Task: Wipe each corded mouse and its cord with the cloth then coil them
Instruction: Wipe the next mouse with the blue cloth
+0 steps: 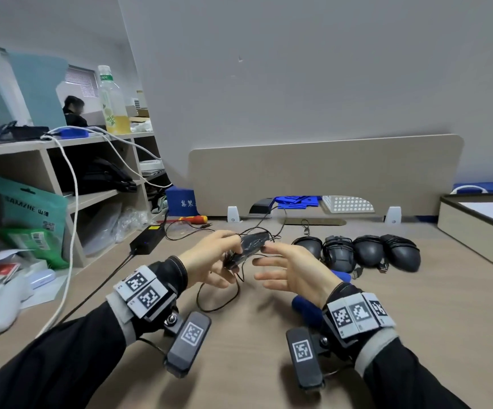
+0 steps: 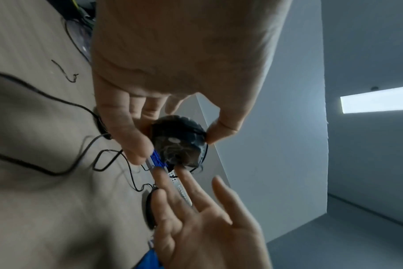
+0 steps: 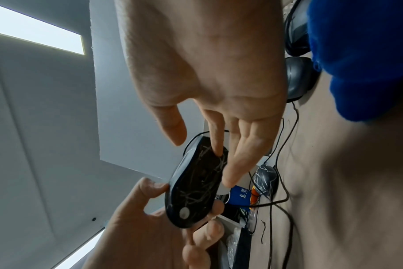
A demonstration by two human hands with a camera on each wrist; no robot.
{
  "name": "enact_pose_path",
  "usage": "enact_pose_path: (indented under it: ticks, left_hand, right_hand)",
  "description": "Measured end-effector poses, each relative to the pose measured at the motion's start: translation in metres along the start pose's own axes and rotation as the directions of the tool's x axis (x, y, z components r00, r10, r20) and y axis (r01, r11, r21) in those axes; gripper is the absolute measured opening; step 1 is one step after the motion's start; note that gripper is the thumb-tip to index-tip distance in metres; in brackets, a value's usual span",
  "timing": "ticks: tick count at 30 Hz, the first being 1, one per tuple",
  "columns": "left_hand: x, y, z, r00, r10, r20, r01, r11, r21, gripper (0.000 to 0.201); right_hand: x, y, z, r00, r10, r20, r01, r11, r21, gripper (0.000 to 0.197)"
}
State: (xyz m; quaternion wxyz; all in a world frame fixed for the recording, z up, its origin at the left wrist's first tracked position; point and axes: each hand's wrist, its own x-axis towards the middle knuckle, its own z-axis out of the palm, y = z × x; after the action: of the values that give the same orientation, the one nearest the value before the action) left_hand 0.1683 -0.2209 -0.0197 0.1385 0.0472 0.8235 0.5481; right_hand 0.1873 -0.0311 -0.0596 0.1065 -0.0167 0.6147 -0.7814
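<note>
My left hand [image 1: 221, 258] grips a black corded mouse [image 1: 249, 245] above the table, thumb on one side and fingers on the other. The mouse's underside [image 3: 196, 183] is streaked with pale marks. My right hand [image 1: 272, 264] is open, and its straight fingers [image 3: 219, 143] touch the mouse near the front. A thin black cord [image 1: 218, 299] hangs from the mouse and loops on the table. The blue cloth [image 1: 307, 309] lies on the table under my right wrist. Several black mice [image 1: 369, 250] with wound cords stand in a row at the right.
Another marked mouse [image 3: 265, 176] lies on the table beyond my hands. A black power adapter [image 1: 148, 239] and a red screwdriver [image 1: 193, 219] lie at the left, beside a cluttered shelf [image 1: 92, 199]. A beige divider panel [image 1: 325, 175] closes the back. A shallow box [image 1: 475, 228] stands at the right.
</note>
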Motion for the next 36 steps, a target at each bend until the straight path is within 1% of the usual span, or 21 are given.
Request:
enact_pose_path:
  ticks: [2, 5, 6, 9, 11, 12, 14, 16, 18, 19, 20, 21, 23, 24, 25, 26, 28, 30, 32, 34, 36]
  left_hand:
    - [0.001, -0.006, 0.006, 0.999, 0.036, 0.018, -0.037, 0.997, 0.066, 0.024]
    - [0.004, -0.016, 0.012, 0.992, 0.056, 0.116, -0.070, 0.990, 0.119, 0.047]
    - [0.004, -0.016, 0.013, 0.990, 0.054, 0.133, -0.068, 0.992, 0.103, 0.045]
    - [0.006, -0.015, 0.011, 0.992, 0.045, 0.121, -0.045, 0.999, 0.000, 0.013]
    - [0.010, -0.016, 0.007, 0.993, 0.031, 0.110, -0.031, 0.999, -0.007, 0.010]
    - [0.013, -0.017, 0.004, 0.997, 0.020, 0.079, -0.018, 1.000, -0.022, 0.011]
    - [0.021, -0.024, -0.007, 0.998, -0.029, -0.064, 0.023, 0.996, -0.087, 0.011]
    - [0.028, -0.033, -0.023, 0.968, -0.130, -0.214, 0.079, 0.969, -0.234, 0.008]
    - [0.031, -0.043, -0.041, 0.928, -0.240, -0.285, 0.104, 0.902, -0.420, 0.006]
    - [0.034, -0.050, -0.051, 0.908, -0.256, -0.331, 0.086, 0.889, -0.450, 0.006]
    - [0.038, -0.056, -0.062, 0.886, -0.242, -0.395, 0.055, 0.902, -0.429, 0.007]
    - [0.044, -0.063, -0.075, 0.851, -0.204, -0.484, 0.021, 0.934, -0.357, 0.009]
    - [0.056, -0.077, -0.098, 0.756, -0.113, -0.645, 0.013, 0.987, -0.159, 0.009]
    - [0.060, -0.082, -0.107, 0.730, -0.098, -0.676, 0.037, 0.994, -0.104, 0.000]
    - [0.062, -0.085, -0.112, 0.718, -0.103, -0.688, 0.064, 0.995, -0.082, 0.013]
    - [0.062, -0.087, -0.113, 0.740, -0.122, -0.662, 0.097, 0.993, -0.075, 0.024]
    - [0.056, -0.083, -0.103, 0.805, -0.132, -0.578, 0.128, 0.991, -0.048, 0.038]
    - [0.046, -0.072, -0.086, 0.852, -0.041, -0.522, 0.137, 0.980, 0.146, 0.048]
    - [0.034, -0.053, -0.067, 0.916, 0.076, -0.395, 0.088, 0.920, 0.381, 0.054]
    - [0.024, -0.036, -0.046, 0.974, 0.086, -0.210, -0.001, 0.926, 0.378, 0.051]
    - [0.017, -0.024, -0.026, 0.998, 0.037, -0.052, -0.023, 0.966, 0.257, 0.040]
  right_hand:
    - [0.001, 0.002, 0.000, 1.000, 0.010, 0.011, -0.010, 0.999, -0.034, 0.039]
    - [0.001, 0.005, 0.000, 0.996, 0.037, 0.077, -0.033, 0.998, -0.045, 0.026]
    - [0.001, 0.005, 0.000, 0.996, 0.050, 0.069, -0.046, 0.997, -0.066, 0.023]
    - [0.001, 0.005, -0.001, 0.994, 0.101, 0.041, -0.095, 0.988, -0.121, 0.018]
    - [0.001, 0.005, -0.003, 0.991, 0.129, 0.033, -0.123, 0.980, -0.153, 0.017]
    - [0.002, 0.006, -0.005, 0.990, 0.138, 0.026, -0.131, 0.976, -0.174, 0.017]
    - [0.002, 0.005, -0.008, 0.989, 0.148, 0.014, -0.142, 0.969, -0.201, 0.019]
    - [0.002, 0.005, -0.011, 0.987, 0.161, 0.011, -0.156, 0.970, -0.188, 0.022]
    - [0.002, 0.003, -0.013, 0.983, 0.181, 0.018, -0.177, 0.974, -0.140, 0.034]
    - [0.002, 0.002, -0.014, 0.981, 0.191, 0.024, -0.186, 0.974, -0.127, 0.035]
    - [0.000, 0.000, -0.014, 0.979, 0.202, 0.034, -0.196, 0.973, -0.122, 0.033]
    - [-0.001, 0.000, -0.014, 0.977, 0.208, 0.039, -0.202, 0.971, -0.125, 0.031]
    - [-0.002, -0.002, -0.014, 0.978, 0.205, 0.036, -0.200, 0.973, -0.114, 0.029]
    - [-0.002, -0.002, -0.014, 0.979, 0.199, 0.036, -0.195, 0.976, -0.096, 0.029]
    - [0.001, -0.001, -0.016, 0.982, 0.187, 0.031, -0.184, 0.980, -0.074, 0.029]
    - [0.001, -0.001, -0.015, 0.983, 0.180, 0.032, -0.178, 0.982, -0.062, 0.030]
    - [0.001, 0.000, -0.014, 0.982, 0.184, 0.034, -0.181, 0.979, -0.093, 0.028]
    - [-0.001, -0.001, -0.012, 0.980, 0.196, 0.045, -0.190, 0.975, -0.115, 0.023]
    - [-0.003, -0.001, -0.010, 0.979, 0.197, 0.058, -0.189, 0.975, -0.115, 0.021]
    - [-0.004, -0.001, -0.010, 0.979, 0.194, 0.061, -0.186, 0.975, -0.119, 0.022]
    - [-0.005, -0.002, -0.009, 0.981, 0.184, 0.057, -0.178, 0.978, -0.108, 0.023]
